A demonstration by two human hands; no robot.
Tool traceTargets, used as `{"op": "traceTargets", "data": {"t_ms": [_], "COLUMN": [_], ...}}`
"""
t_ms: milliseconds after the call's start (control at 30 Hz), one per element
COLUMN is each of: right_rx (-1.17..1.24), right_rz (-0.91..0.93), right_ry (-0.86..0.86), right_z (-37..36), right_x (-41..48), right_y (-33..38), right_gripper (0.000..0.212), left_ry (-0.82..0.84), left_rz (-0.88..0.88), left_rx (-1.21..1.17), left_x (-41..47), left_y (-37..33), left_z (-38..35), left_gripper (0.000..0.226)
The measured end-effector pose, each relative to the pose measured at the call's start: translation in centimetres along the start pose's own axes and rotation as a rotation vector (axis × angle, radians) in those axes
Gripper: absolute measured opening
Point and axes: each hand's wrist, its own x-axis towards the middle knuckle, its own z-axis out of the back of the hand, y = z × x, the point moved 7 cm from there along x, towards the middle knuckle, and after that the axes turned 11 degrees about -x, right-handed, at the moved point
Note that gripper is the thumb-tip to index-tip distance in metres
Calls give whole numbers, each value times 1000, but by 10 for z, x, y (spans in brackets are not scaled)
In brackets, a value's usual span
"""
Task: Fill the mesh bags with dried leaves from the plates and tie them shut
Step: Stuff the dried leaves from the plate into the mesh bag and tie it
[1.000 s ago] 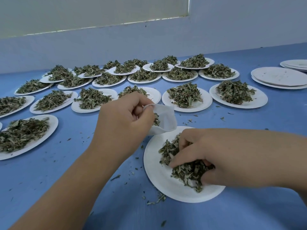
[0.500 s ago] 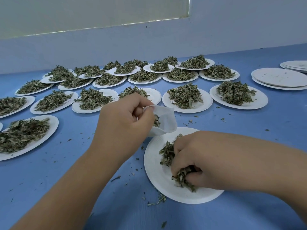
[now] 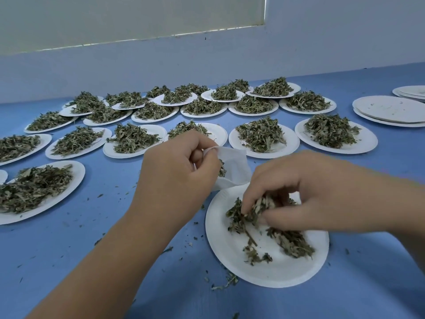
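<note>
Head: right hand pinches dried leaves.

The mouth of the white mesh bag is covered by the curled fingers of the left hand. The far rim of the round white paper plate is hidden under the right hand, as is much of the pinched clump of dried green leaves. Beyond the right hand, a stack of empty white plates is cut off by the edge.

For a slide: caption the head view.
Left hand holds mesh bag while right hand pinches dried leaves off near plate.
</note>
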Motion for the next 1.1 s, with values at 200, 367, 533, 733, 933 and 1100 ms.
{"op": "traceTargets", "data": {"t_ms": [200, 367, 533, 733, 933, 1100], "right_rx": [319, 364, 184, -49, -227, -259], "right_rz": [45, -33, -103, -81, -95, -104], "right_ry": [-334, -467, -489, -582, -606, -556], "right_z": [28, 25, 17, 19, 15, 11], "right_x": [1, 5, 5, 7, 6, 8], "right_y": [-6, -12, -11, 2, 2, 3], "right_gripper": [26, 29, 26, 30, 19, 11], "left_ry": [10, 38, 36, 50, 60, 71], "left_rz": [-1, 0, 27, 32, 51, 55], "left_rx": [4, -19, -32, -34, -53, -52], "left_x": [-2, -4, -4, -3, -4, -5], "left_y": [-1, -1, 2, 0, 0, -1], "left_z": [-4, -9, -12, -14, -16, -18], "left_gripper": [16, 15, 14, 17, 18, 20]}}
